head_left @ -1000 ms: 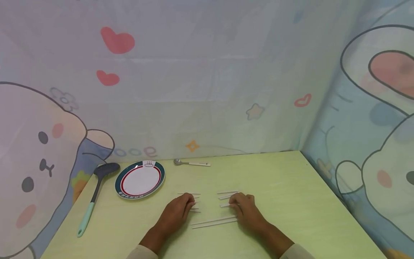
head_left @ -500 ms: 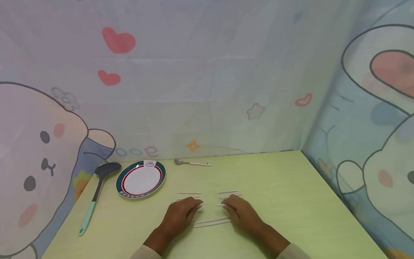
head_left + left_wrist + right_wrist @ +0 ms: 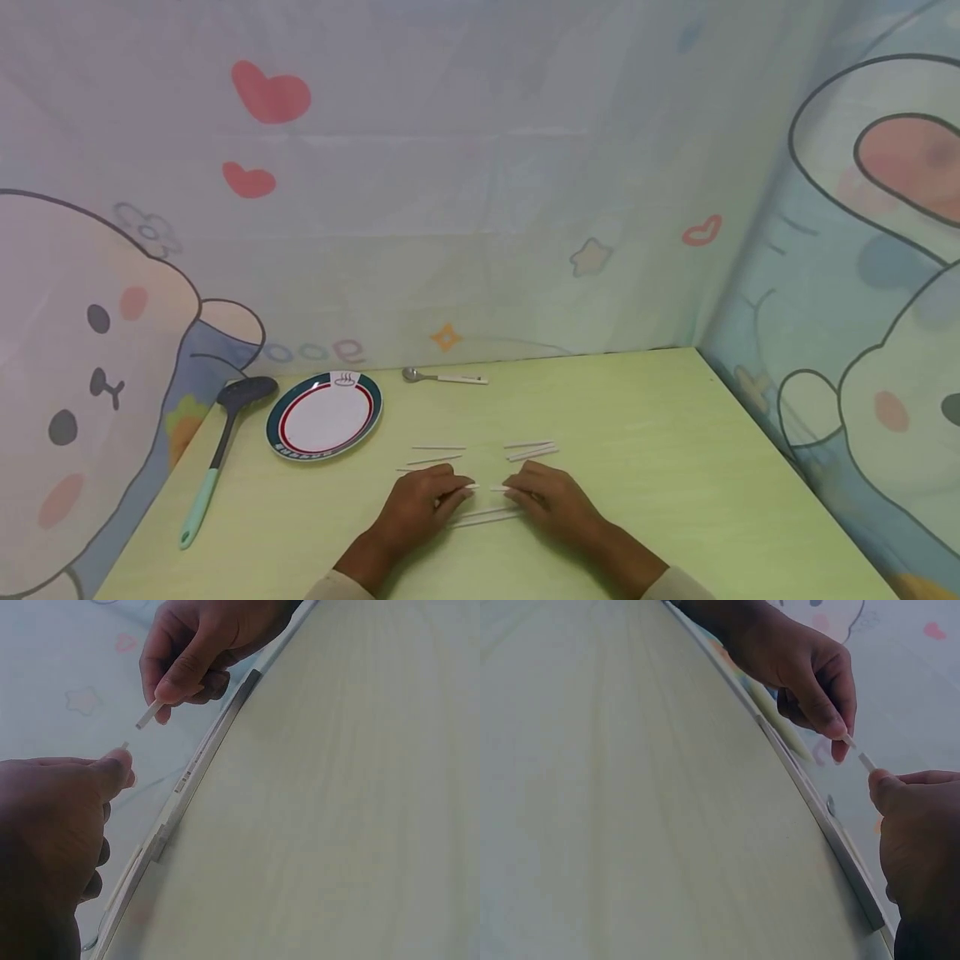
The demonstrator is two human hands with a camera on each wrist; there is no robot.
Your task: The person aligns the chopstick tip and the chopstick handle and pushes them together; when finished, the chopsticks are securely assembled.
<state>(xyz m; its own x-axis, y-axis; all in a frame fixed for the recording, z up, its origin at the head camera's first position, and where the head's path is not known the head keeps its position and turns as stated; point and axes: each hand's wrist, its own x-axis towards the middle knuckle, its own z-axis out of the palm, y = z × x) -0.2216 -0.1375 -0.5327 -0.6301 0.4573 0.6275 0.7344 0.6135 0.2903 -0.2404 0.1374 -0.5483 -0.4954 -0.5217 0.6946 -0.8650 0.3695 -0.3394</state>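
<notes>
Near the table's front, my left hand [image 3: 415, 507] pinches a thin white stick [image 3: 472, 486] between thumb and fingers. Facing it, my right hand [image 3: 557, 504] pinches another white stick [image 3: 498, 488]. The two tips point at each other across a small gap; in the right wrist view the left stick [image 3: 849, 740] and right stick [image 3: 865, 760] are close but apart. Most of each held stick is hidden by the fingers. Shorter white sticks lie beyond the left hand [image 3: 438, 447] and the right hand [image 3: 532, 453]. Longer white sticks [image 3: 486, 520] lie between the wrists, partly covered.
A plate [image 3: 330, 417] with a dark green rim sits at the back left. Left of it lies a black ladle-like utensil [image 3: 225, 442] with a mint handle. A small spoon [image 3: 444, 378] lies along the pale table's [image 3: 675, 467] back edge, before a printed cloth backdrop.
Both hands have moved toward each other and slightly nearer the table's front. The held sticks' tips have come closer together. The plate, utensil and spoon stay put.
</notes>
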